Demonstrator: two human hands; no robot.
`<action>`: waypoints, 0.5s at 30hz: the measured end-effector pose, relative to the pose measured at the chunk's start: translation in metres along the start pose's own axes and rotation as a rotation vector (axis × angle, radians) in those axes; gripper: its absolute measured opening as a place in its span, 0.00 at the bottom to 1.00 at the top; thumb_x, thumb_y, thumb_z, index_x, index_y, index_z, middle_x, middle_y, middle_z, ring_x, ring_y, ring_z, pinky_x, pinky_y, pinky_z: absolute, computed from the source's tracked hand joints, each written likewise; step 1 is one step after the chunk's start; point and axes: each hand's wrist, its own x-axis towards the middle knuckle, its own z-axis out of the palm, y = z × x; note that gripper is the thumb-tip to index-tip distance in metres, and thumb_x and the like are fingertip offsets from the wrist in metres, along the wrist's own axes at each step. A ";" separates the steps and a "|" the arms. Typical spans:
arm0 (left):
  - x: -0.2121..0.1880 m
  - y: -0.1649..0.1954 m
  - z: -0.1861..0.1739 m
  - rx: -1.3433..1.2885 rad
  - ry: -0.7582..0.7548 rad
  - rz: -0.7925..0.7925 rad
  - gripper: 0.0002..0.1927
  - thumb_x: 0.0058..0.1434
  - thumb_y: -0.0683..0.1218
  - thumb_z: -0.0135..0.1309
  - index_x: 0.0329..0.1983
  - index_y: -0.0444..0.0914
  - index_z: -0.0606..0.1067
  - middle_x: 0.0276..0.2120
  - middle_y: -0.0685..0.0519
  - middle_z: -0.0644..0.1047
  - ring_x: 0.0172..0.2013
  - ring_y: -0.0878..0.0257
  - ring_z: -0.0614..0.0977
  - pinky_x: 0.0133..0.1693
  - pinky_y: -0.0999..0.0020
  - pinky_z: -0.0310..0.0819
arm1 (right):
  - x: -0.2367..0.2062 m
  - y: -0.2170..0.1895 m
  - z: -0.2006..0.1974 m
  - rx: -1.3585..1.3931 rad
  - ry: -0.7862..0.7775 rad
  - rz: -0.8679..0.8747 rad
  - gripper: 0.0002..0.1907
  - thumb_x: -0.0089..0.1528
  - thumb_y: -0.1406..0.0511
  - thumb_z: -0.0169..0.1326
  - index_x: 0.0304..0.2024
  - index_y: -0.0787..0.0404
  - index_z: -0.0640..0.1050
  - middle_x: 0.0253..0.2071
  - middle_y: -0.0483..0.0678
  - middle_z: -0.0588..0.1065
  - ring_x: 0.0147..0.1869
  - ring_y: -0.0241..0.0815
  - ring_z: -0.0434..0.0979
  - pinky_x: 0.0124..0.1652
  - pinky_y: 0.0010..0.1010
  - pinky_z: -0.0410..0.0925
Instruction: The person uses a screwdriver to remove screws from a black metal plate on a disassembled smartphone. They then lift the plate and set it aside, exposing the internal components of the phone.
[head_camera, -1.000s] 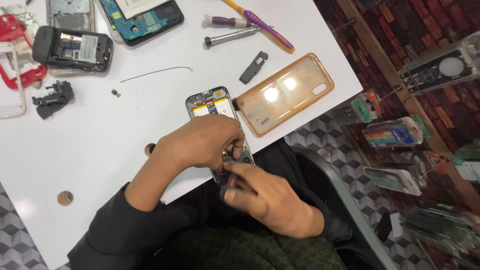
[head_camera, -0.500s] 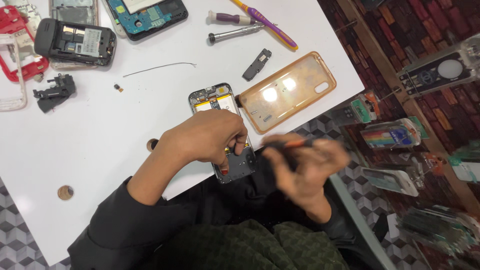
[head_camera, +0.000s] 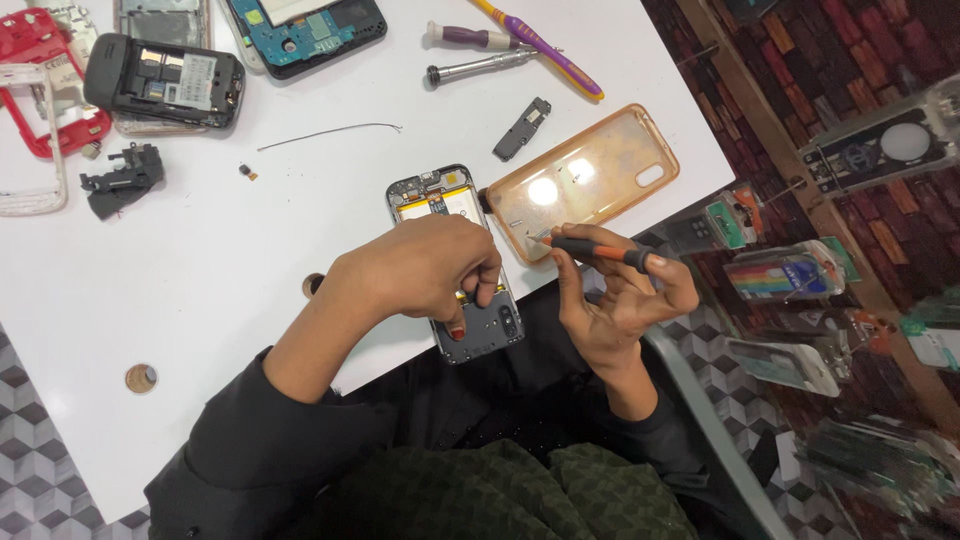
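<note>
At the table's near edge, your left hand (head_camera: 425, 270) clamps the opened phone (head_camera: 455, 262) flat | your right hand (head_camera: 620, 300) pinches a small screwdriver (head_camera: 597, 250), lifted clear | back already off, boards exposed, reassembly left | clear orange case (head_camera: 582, 180) beside; packaged cases (head_camera: 790, 275) hang rightward.

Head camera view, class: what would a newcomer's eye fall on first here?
First, the opened phone at the white table's near edge, pinned under the left hand. Just right of it, the right hand holds an orange-and-black screwdriver over a clear orange phone case. More dismantled phones lie along the far edge.
</note>
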 end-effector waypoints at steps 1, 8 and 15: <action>-0.001 -0.001 0.000 0.006 0.012 0.017 0.16 0.38 0.40 0.71 0.32 0.41 0.82 0.25 0.57 0.78 0.30 0.61 0.83 0.34 0.63 0.76 | 0.000 0.000 0.000 0.017 0.003 -0.017 0.39 0.64 0.84 0.56 0.59 0.53 0.46 0.49 0.66 0.74 0.51 0.57 0.84 0.51 0.41 0.78; -0.001 -0.001 0.000 0.012 0.039 0.053 0.17 0.37 0.41 0.72 0.31 0.41 0.81 0.24 0.58 0.78 0.31 0.62 0.82 0.34 0.64 0.75 | -0.005 0.004 0.002 0.042 -0.007 0.019 0.38 0.65 0.84 0.55 0.58 0.52 0.46 0.49 0.67 0.73 0.51 0.57 0.84 0.52 0.42 0.78; 0.000 -0.001 0.001 0.013 0.029 0.046 0.15 0.38 0.40 0.71 0.31 0.41 0.82 0.23 0.58 0.78 0.29 0.61 0.82 0.33 0.64 0.75 | -0.007 0.006 0.003 0.029 0.026 0.003 0.38 0.65 0.83 0.54 0.58 0.49 0.46 0.49 0.68 0.74 0.51 0.58 0.84 0.52 0.42 0.78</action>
